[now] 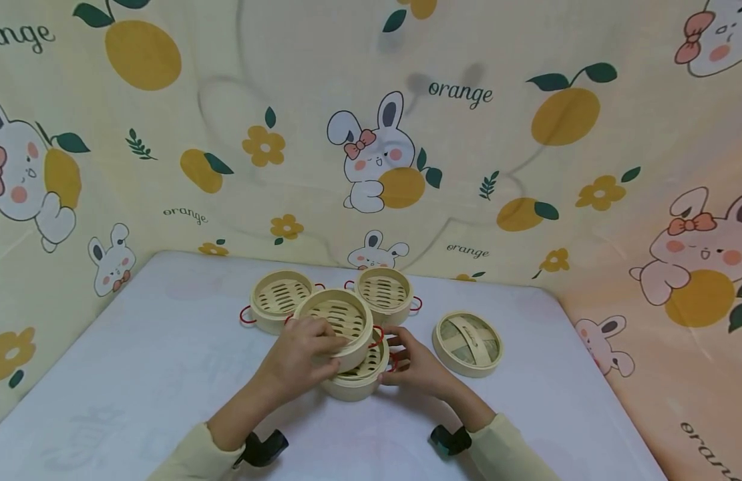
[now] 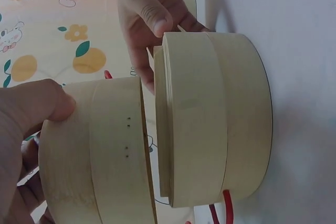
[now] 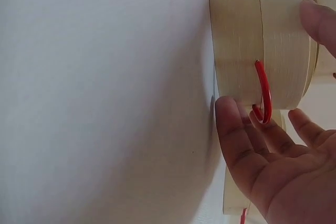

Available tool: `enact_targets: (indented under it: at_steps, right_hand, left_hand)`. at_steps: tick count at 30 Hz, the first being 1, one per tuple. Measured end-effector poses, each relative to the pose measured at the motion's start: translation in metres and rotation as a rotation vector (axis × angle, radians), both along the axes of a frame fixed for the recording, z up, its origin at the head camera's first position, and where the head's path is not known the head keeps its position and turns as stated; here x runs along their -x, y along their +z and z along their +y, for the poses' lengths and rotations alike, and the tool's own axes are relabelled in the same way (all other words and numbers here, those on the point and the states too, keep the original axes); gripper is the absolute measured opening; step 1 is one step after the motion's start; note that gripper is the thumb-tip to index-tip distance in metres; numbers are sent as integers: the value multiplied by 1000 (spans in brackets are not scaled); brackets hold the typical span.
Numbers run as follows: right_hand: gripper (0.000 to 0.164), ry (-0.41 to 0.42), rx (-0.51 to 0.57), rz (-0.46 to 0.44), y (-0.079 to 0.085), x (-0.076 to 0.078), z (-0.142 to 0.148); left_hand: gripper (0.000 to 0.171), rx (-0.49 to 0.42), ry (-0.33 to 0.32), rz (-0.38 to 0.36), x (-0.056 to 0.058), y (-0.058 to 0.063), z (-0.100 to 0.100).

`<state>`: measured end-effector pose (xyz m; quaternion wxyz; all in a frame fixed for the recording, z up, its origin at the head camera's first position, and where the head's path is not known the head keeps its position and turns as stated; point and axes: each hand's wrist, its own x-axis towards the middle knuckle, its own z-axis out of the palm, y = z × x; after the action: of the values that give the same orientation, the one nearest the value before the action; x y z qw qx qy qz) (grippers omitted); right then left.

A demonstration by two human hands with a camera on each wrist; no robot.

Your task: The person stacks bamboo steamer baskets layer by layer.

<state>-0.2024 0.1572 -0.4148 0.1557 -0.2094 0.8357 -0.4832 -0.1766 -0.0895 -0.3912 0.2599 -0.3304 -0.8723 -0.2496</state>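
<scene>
My left hand grips a small round bamboo steamer basket by its near left side, tilted above a second steamer basket on the table. In the left wrist view, a narrow gap shows between the held basket and the lower one. Beside the lower basket, my right hand has its fingers spread loosely around the right side. The right wrist view shows its thumb by the rim and its fingertips low at the wall, near a red loop handle.
Two more steamer baskets stand behind, one at the left and one at the right, both with red loops. A round woven lid lies to the right on the white table. A printed cloth hangs behind.
</scene>
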Motion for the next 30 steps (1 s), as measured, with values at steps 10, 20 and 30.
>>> enact_targets:
  at_steps: [10, 20, 30]
  right_hand:
    - [76, 0, 18, -2, -2, -1, 0]
    - [75, -10, 10, -17, -2, 1, 0]
    - [76, -39, 14, 4, -26, 13, 6]
  left_hand:
    - [28, 15, -18, -37, -3, 0, 9]
    - [28, 55, -11, -30, -2, -2, 15]
    - [26, 49, -29, -17, -1, -3, 21]
